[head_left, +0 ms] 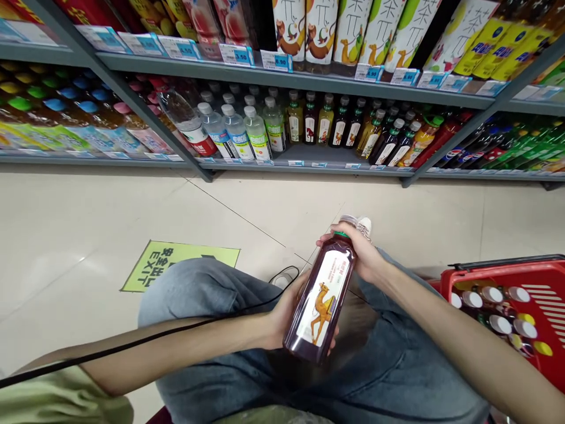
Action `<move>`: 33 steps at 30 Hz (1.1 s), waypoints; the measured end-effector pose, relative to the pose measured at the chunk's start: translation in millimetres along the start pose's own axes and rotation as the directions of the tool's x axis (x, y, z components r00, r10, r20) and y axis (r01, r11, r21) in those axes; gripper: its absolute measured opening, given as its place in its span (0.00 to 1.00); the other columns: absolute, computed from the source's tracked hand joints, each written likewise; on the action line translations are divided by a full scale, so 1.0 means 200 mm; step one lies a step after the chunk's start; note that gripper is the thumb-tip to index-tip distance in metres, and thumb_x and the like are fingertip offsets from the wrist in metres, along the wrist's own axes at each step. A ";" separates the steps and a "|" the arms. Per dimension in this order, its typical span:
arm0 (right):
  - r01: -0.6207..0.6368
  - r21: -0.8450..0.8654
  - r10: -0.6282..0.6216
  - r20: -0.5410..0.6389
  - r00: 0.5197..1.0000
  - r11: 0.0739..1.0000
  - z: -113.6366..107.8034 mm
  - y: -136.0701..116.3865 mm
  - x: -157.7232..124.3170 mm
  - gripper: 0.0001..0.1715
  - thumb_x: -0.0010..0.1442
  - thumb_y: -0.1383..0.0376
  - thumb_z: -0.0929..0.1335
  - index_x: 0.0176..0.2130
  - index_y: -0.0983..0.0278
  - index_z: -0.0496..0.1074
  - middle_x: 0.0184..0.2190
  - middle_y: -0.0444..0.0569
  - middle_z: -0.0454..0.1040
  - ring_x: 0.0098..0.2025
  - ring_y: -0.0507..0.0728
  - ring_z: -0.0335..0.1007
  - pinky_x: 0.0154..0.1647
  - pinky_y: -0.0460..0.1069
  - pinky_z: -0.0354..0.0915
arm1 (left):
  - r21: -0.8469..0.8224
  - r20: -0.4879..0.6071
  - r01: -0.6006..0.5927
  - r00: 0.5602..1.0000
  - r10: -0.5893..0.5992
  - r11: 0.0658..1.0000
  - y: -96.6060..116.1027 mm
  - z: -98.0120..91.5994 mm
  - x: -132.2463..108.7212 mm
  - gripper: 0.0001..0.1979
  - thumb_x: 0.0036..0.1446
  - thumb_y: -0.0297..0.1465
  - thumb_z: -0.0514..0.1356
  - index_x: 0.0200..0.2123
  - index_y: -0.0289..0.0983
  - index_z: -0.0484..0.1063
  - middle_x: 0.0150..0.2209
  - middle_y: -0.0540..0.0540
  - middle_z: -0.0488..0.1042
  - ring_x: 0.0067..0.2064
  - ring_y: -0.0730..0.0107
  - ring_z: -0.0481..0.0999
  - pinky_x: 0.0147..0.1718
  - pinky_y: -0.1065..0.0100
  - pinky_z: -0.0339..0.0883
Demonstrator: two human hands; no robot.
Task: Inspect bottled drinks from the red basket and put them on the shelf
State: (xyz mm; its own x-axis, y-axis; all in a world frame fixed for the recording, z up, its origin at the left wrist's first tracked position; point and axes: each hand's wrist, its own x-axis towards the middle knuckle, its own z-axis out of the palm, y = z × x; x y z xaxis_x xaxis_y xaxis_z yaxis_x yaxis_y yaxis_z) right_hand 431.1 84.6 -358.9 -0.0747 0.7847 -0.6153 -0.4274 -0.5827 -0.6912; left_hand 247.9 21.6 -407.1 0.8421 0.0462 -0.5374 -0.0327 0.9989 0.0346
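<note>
While slightly aslant, bottle cap-end forward.

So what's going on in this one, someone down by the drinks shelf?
A person crouches in a shop aisle, holding a dark bottle with a camel on its label in both hands. The left hand grips its base and the right hand wraps its green cap end. A red basket with capped bottles in it sits to their right. The lower shelf ahead is lined with drinks.

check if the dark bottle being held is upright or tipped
Tipped: the dark bottle slants, right hand at its cap end, left hand under its base.
</note>
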 end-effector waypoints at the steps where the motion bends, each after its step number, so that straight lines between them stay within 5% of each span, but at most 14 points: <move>1: -0.027 -0.018 0.026 -0.049 0.998 0.999 0.00 0.01 0.01 0.10 0.53 0.60 0.74 0.28 0.65 0.76 0.30 0.52 0.82 0.30 0.57 0.76 0.34 0.51 0.72 | -0.004 -0.066 -0.025 0.997 0.025 1.000 -0.01 -0.01 0.00 0.43 0.53 0.66 0.52 0.41 0.30 0.78 0.34 0.34 0.81 0.34 0.50 0.80 0.39 0.56 0.72; 6: 0.002 -0.094 -0.014 -0.129 0.992 0.996 -0.01 0.05 0.03 0.08 0.51 0.63 0.75 0.27 0.66 0.77 0.29 0.51 0.80 0.29 0.55 0.74 0.32 0.50 0.71 | 0.038 -0.261 -0.101 0.959 0.108 0.994 -0.02 0.00 0.01 0.39 0.58 0.63 0.53 0.44 0.30 0.79 0.35 0.35 0.82 0.34 0.52 0.81 0.42 0.58 0.71; 33: 0.002 -0.153 -0.044 -0.272 0.961 0.988 -0.01 0.04 0.02 0.07 0.51 0.65 0.74 0.28 0.64 0.72 0.24 0.45 0.73 0.26 0.54 0.70 0.31 0.52 0.66 | 0.065 -0.400 -0.121 0.906 0.136 0.991 0.02 0.05 0.03 0.36 0.66 0.58 0.48 0.42 0.31 0.80 0.37 0.40 0.84 0.36 0.60 0.82 0.41 0.63 0.73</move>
State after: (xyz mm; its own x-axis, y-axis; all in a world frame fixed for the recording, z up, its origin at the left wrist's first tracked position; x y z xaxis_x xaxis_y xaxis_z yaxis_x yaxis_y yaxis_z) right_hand 428.7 83.1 -368.3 0.1919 0.7226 -0.6641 -0.2844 -0.6067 -0.7423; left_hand 257.1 25.5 -401.8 0.5437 0.1828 -0.8191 -0.0990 0.9832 0.1537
